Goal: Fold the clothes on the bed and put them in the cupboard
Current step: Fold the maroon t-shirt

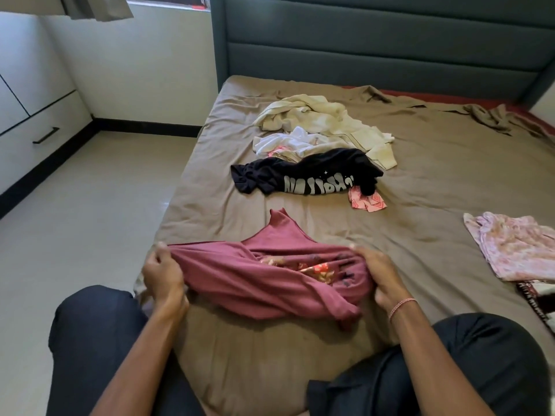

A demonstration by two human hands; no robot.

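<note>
The maroon shirt [270,283] is held bunched over the foot of the bed [420,181], one end gathered in the grip of the left hand [163,274], the other in that of the right hand [378,274], seemingly so it can be pulled straight for folding; the black top [300,175] is left unfolded mid-bed.

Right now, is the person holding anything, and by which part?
Yes: the maroon shirt. The left hand grips its left edge, the right hand its bunched right side.
</note>
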